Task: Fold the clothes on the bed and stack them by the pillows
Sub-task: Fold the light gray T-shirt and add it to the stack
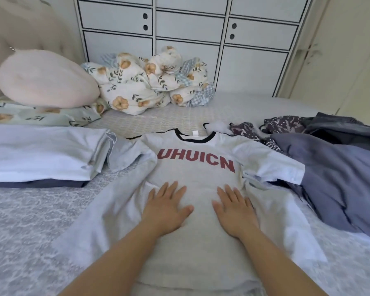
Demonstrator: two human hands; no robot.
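1. A grey T-shirt lay spread front-up in the middle of the bed, its black-trimmed collar pointing toward the far side and red letters reading "UHUICN" across the chest
2. The left hand rested flat on the lower chest of the shirt, fingers straight and slightly spread, gripping nothing
3. The right hand lay flat just beside it on the same shirt, fingers likewise extended, palm down, with nothing held
4. Both short sleeves were splayed outward; the right one reached onto a heap of blue-grey clothes piled at the right edge of the bed
5. Behind that heap sat a dark patterned garment, crumpled
6. To the left of the shirt stood a stack of folded clothes, a pale one on top and a dark blue layer showing underneath
7. Beyond the stack, a pink pillow rested on a floral pillow by the headboard
8. A bunched floral quilt sat at the far side of the bed, against a white cabinet with black-lined doors
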